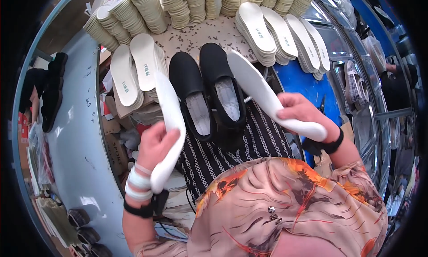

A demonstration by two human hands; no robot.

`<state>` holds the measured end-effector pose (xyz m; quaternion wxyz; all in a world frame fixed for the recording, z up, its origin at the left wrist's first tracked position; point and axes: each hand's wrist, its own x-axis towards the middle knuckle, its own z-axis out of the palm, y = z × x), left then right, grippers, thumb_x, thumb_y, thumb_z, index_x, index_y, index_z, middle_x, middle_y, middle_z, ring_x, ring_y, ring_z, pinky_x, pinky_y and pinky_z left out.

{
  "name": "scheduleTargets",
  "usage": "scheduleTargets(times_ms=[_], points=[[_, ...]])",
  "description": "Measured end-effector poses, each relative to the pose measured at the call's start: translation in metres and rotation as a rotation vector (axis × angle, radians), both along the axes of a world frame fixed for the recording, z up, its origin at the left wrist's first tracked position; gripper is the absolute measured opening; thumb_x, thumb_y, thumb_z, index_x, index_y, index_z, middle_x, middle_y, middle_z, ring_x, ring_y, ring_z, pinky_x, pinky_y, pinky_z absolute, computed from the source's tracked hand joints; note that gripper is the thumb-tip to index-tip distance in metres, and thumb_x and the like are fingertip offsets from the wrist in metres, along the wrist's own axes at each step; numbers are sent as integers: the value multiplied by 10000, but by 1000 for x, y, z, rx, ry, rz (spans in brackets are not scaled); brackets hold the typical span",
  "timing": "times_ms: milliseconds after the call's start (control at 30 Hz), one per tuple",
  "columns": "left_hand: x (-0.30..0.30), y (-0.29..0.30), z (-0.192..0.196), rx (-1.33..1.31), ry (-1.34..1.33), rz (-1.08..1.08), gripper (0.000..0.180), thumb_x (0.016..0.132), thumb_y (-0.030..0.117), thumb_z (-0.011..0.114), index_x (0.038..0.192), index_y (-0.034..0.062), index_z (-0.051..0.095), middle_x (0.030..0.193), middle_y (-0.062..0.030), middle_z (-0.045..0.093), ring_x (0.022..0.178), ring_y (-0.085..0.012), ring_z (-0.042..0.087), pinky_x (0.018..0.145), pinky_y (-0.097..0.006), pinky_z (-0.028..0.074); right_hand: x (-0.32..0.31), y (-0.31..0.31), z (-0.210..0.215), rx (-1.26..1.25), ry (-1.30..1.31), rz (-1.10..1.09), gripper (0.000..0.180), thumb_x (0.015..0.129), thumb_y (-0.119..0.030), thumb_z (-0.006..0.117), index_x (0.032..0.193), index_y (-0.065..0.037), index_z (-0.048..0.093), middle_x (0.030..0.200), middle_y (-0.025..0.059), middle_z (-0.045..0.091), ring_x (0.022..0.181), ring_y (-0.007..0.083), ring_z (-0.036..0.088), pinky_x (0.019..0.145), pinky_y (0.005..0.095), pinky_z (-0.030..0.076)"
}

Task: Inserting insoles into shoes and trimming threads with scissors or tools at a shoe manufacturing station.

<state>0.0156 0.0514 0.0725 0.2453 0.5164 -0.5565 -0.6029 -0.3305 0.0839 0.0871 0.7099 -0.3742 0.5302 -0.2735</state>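
A pair of black slip-on shoes sits in front of me at the centre, the left shoe (185, 74) beside the right shoe (215, 63), toes pointing away and pale linings showing. Left of them, my left hand (157, 143) grips a white insole (168, 105) around its middle. On the other side, my right hand (298, 109) pinches a second white insole (256, 81), thumb on top, its far end close to the right shoe's toe. Both insoles are held up, tilted and apart from the shoe openings. The fingers under each insole are partly hidden.
Stacks of white insoles (122, 76) stand at the left of the work board (200, 34), more insole stacks (258, 32) at its right. Tall stacks of cream insoles (147, 10) line the back. A pale blue surface (76, 136) runs along the left; a blue surface (303, 83) lies right.
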Motion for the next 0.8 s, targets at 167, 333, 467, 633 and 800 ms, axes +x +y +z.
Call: scheduleTargets(times_ms=[167, 333, 467, 633, 800], points=[[-28, 16, 1, 527, 131, -47, 271, 887, 320, 500, 900, 54, 549, 604, 2, 515, 389, -53, 416, 332, -183, 301, -6, 18, -14, 233, -419, -132, 251, 872, -246, 533, 904, 3, 522, 540, 55, 513, 353, 116, 491, 276, 220, 358], [-47, -36, -77, -483, -411, -299, 312, 862, 263, 516, 748, -22, 568, 606, -140, 566, 485, -216, 540, 476, -331, 434, 37, -43, -63, -523, 476, 175, 226, 747, -237, 611, 740, -12, 635, 571, 70, 566, 562, 164, 609, 473, 334, 475], [-99, -24, -36, -621, -928, -487, 95, 730, 83, 601, 712, -6, 629, 746, -221, 611, 728, -355, 619, 639, -386, 516, 77, -46, -41, -632, 1305, 729, 131, 696, -163, 604, 759, -80, 683, 709, 88, 648, 692, 236, 649, 582, 378, 509], [-108, -31, -48, -552, -1176, -594, 93, 733, 64, 593, 777, 29, 666, 803, -187, 637, 764, -314, 643, 634, -366, 534, 92, -65, -52, -634, 1405, 794, 144, 716, -162, 583, 778, -98, 695, 787, 71, 669, 746, 231, 655, 602, 341, 519], [-129, -70, -73, -592, -1273, -417, 146, 790, 83, 527, 780, 38, 665, 803, -181, 640, 765, -310, 645, 634, -382, 532, 97, -92, -98, -660, 1411, 485, 180, 761, -160, 528, 789, -102, 696, 807, 79, 669, 770, 229, 654, 612, 339, 523]])
